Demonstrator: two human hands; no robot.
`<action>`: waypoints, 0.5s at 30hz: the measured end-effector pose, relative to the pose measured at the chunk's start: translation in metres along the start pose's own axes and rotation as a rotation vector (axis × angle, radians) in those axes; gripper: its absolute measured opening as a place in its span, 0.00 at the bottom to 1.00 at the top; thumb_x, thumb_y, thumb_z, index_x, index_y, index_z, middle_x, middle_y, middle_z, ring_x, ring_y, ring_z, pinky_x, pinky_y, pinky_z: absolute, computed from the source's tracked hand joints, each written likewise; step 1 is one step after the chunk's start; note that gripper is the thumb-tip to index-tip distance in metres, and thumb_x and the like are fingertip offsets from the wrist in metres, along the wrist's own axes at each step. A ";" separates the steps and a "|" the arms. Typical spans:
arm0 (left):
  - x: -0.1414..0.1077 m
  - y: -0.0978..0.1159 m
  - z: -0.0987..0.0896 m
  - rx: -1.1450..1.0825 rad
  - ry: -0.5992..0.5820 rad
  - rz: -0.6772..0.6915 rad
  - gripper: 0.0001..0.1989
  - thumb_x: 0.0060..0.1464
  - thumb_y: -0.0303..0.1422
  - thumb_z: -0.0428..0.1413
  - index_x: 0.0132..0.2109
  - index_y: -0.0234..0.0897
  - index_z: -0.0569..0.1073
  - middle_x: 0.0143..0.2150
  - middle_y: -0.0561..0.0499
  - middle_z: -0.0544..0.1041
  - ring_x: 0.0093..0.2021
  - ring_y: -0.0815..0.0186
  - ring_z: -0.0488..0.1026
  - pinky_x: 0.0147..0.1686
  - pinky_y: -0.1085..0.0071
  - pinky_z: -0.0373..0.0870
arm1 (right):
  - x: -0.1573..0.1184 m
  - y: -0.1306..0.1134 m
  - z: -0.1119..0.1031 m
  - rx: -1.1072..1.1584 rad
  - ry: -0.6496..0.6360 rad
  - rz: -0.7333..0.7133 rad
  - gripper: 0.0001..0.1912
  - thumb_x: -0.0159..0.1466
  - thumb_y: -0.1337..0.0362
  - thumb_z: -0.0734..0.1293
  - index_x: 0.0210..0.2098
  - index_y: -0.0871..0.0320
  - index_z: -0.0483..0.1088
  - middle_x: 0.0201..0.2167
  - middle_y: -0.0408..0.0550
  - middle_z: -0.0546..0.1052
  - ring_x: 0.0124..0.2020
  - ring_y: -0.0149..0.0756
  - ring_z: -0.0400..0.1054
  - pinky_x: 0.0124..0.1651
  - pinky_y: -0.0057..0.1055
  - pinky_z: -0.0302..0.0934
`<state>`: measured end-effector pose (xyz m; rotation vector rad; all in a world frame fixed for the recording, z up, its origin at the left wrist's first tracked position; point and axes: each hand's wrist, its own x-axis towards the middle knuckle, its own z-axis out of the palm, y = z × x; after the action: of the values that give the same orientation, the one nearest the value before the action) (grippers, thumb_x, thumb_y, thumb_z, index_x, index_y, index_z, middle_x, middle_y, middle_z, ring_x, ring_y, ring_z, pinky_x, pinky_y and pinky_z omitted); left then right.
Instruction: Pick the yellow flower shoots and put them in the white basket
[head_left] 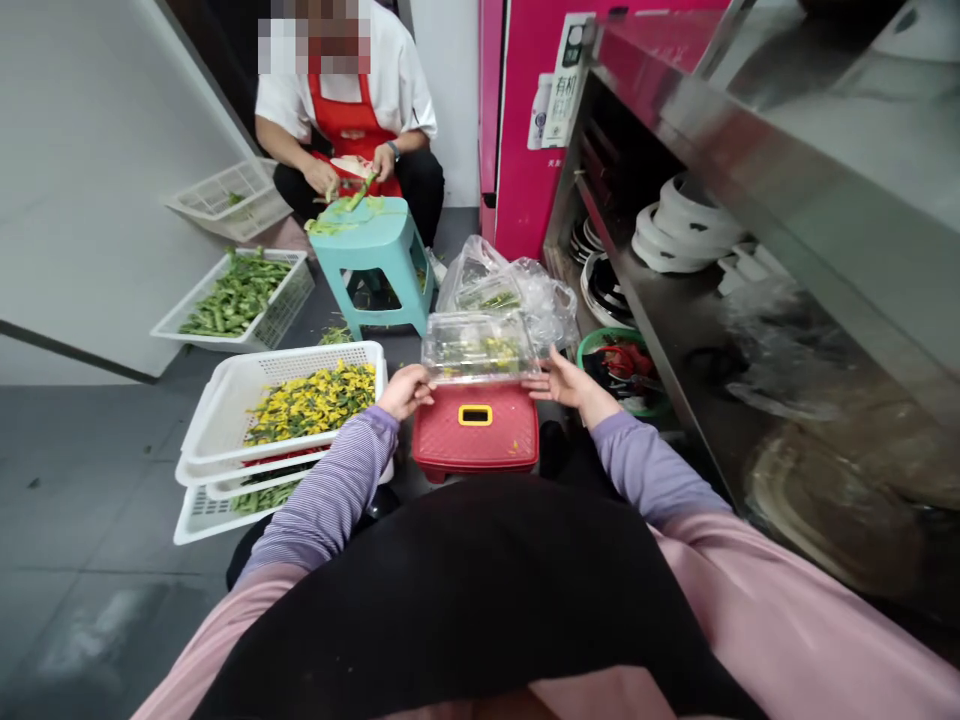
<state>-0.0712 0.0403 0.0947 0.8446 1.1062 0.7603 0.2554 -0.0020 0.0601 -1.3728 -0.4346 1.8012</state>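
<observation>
A clear plastic box [480, 347] with yellow and green bits showing through it is at the far edge of a red stool [476, 450]. My left hand [407, 390] is closed on the box's near left corner. At the right end, my right hand [566, 385] has its fingers stretched out, their tips touching the box edge, the thumb raised apart from it. Whether the box rests on the stool or hangs just above it, I cannot tell. Behind it lie clear plastic bags [536, 290] and another clear box [491, 295] with greens inside.
Stacked white baskets [217, 410] hold yellow-flowered greens [315, 400]. Across from me a person in a red apron [352, 110] works on a green stalk over a teal stool [367, 235]. A metal shelf [637, 290] with dishes and a green basin [630, 400] stand at right.
</observation>
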 end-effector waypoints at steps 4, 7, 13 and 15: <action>0.031 0.011 -0.017 -0.082 0.125 0.020 0.07 0.35 0.22 0.51 0.25 0.34 0.61 0.22 0.54 0.71 0.14 0.79 0.50 0.15 0.79 0.65 | 0.064 -0.023 -0.027 -0.038 0.494 0.013 0.07 0.70 0.69 0.59 0.42 0.61 0.67 0.27 0.45 0.72 0.26 0.26 0.68 0.36 0.25 0.68; 0.048 0.011 -0.032 -0.129 0.172 0.011 0.06 0.35 0.22 0.51 0.25 0.33 0.62 0.22 0.53 0.72 0.14 0.79 0.49 0.15 0.80 0.64 | 0.110 -0.024 -0.044 -0.064 0.617 0.084 0.08 0.68 0.71 0.60 0.45 0.62 0.68 0.26 0.44 0.70 0.24 0.27 0.65 0.33 0.25 0.67; 0.069 0.014 -0.035 -0.187 0.181 -0.052 0.05 0.34 0.22 0.51 0.24 0.33 0.63 0.21 0.52 0.73 0.13 0.79 0.49 0.15 0.80 0.61 | 0.162 -0.024 -0.050 -0.110 0.639 0.149 0.19 0.69 0.56 0.63 0.53 0.62 0.66 0.34 0.50 0.74 0.27 0.33 0.69 0.30 0.32 0.69; 0.073 0.016 -0.029 -0.200 0.176 -0.063 0.05 0.34 0.22 0.51 0.23 0.33 0.63 0.21 0.51 0.72 0.13 0.79 0.49 0.15 0.80 0.61 | 0.174 -0.026 -0.043 -0.130 0.601 0.121 0.16 0.69 0.56 0.62 0.51 0.61 0.67 0.31 0.47 0.74 0.26 0.29 0.69 0.31 0.28 0.69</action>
<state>-0.0803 0.1163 0.0699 0.5799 1.1844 0.8885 0.2914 0.1391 -0.0479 -1.9723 -0.1478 1.3696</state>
